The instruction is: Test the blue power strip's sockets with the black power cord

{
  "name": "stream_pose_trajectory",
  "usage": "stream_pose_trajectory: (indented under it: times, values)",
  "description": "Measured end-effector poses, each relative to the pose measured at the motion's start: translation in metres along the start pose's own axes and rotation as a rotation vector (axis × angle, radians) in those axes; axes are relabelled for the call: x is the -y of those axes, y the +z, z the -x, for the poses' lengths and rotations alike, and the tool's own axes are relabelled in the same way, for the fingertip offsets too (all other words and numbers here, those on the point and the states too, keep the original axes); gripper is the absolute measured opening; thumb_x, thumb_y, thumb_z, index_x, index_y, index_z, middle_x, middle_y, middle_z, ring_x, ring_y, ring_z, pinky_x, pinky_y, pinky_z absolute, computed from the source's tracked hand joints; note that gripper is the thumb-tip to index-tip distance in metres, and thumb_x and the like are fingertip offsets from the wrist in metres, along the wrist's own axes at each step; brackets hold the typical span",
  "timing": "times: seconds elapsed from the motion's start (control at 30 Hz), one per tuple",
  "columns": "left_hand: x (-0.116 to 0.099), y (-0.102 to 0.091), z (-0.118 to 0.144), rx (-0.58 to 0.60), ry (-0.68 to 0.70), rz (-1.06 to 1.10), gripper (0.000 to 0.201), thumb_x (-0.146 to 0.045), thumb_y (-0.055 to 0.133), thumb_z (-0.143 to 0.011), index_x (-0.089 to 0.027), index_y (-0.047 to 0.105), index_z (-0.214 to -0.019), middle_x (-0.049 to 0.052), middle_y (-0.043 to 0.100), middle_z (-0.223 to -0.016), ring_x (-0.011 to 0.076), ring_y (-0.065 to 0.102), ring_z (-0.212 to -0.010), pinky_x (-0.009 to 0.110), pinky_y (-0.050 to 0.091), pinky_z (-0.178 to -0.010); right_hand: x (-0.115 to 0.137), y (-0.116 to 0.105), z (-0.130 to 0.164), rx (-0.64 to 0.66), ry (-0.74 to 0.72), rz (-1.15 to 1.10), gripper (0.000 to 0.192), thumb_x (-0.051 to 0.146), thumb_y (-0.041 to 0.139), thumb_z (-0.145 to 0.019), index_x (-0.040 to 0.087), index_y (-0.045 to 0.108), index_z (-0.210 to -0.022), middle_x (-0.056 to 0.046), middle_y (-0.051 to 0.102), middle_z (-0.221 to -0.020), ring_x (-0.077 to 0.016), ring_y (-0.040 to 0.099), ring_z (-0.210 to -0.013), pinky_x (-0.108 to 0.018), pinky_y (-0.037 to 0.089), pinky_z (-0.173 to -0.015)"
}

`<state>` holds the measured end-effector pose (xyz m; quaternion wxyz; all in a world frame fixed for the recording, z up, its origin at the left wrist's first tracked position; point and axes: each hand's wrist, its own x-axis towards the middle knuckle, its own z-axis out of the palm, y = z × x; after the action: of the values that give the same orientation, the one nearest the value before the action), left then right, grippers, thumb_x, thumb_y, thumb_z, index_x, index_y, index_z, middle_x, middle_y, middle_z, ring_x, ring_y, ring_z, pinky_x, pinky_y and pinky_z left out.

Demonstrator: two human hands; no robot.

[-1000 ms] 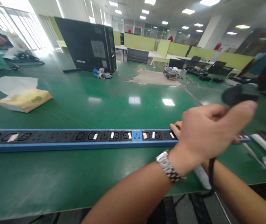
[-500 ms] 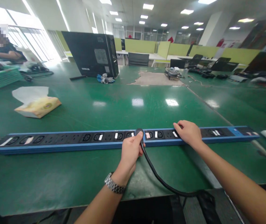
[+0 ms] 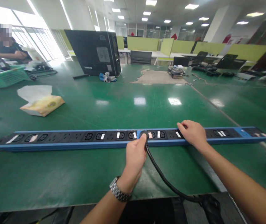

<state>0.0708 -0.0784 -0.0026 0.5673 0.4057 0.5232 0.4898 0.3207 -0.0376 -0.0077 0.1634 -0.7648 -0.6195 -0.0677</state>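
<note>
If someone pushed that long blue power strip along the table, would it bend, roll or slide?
The power strip looks stiff: it lies dead straight across the table. Its flat, boxy shape probably would not roll. On that glossy surface it might slide, which may be why the right hand rests on it.

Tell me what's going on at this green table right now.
A person's left hand presses a black plug into a socket near the middle of a long blue power strip; its black cable trails off the table's near edge. The right hand rests flat on the strip. A tissue pack lies far left.
</note>
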Motion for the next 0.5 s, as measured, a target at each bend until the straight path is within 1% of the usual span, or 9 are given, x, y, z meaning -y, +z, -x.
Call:
stream_pose_trajectory:
  times: [0.13,0.23,0.3,0.37,0.43,0.5]
  values:
    - [0.003,-0.003,-0.007,-0.072,0.09,-0.14,0.056,-0.057,0.055,-0.08,-0.021,0.033,-0.043,-0.006,0.032,-0.036,0.0062,0.029,-0.034,0.023,0.019,-0.036,0.0,0.0,0.0,0.0,0.011,-0.019,0.039,0.048,0.042,-0.087,0.022,0.063,-0.067,-0.003,0.067,-0.076,-0.0173,0.056,-0.073,-0.027,0.028,-0.058]
    - [0.002,-0.003,-0.012,-0.073,0.098,-0.15,0.056,-0.057,0.056,-0.079,-0.021,0.032,-0.043,-0.006,0.03,-0.035,0.0062,0.029,-0.034,0.023,0.019,-0.036,0.0,-0.001,0.001,-0.017,0.01,-0.03,0.039,0.047,0.043,-0.087,0.022,0.063,-0.066,-0.003,0.066,-0.075,-0.0172,0.056,-0.071,-0.028,0.027,-0.057]
    - [-0.001,-0.003,-0.014,-0.047,0.069,-0.111,0.055,-0.057,0.057,-0.078,-0.021,0.032,-0.044,-0.007,0.03,-0.034,0.0059,0.028,-0.032,0.023,0.018,-0.035,0.001,-0.001,0.001,-0.03,0.008,-0.033,0.039,0.047,0.043,-0.087,0.021,0.062,-0.064,-0.004,0.066,-0.074,-0.0171,0.056,-0.071,-0.028,0.027,-0.057]
    - [-0.005,-0.004,-0.014,0.006,0.02,-0.062,0.054,-0.057,0.058,-0.077,-0.022,0.033,-0.044,-0.007,0.03,-0.033,0.0054,0.026,-0.03,0.022,0.017,-0.034,0.001,-0.001,0.001,-0.032,0.01,-0.036,0.039,0.047,0.044,-0.087,0.021,0.062,-0.064,-0.004,0.066,-0.074,-0.0171,0.056,-0.071,-0.028,0.027,-0.057]
    - [-0.007,-0.007,-0.014,0.058,-0.027,-0.047,0.054,-0.057,0.06,-0.076,-0.021,0.034,-0.045,-0.008,0.03,-0.032,0.0049,0.025,-0.029,0.021,0.016,-0.033,0.001,-0.001,0.001,-0.029,0.01,-0.042,0.039,0.047,0.043,-0.087,0.021,0.062,-0.064,-0.003,0.067,-0.074,-0.0172,0.056,-0.071,-0.027,0.027,-0.057]
    - [-0.007,-0.009,-0.013,0.081,-0.054,-0.046,0.054,-0.056,0.061,-0.075,-0.021,0.034,-0.045,-0.008,0.029,-0.031,0.0046,0.025,-0.028,0.021,0.016,-0.033,0.001,-0.001,0.001,-0.027,0.01,-0.043,0.039,0.047,0.043,-0.087,0.021,0.062,-0.065,-0.003,0.067,-0.075,-0.0174,0.056,-0.072,-0.027,0.028,-0.058]
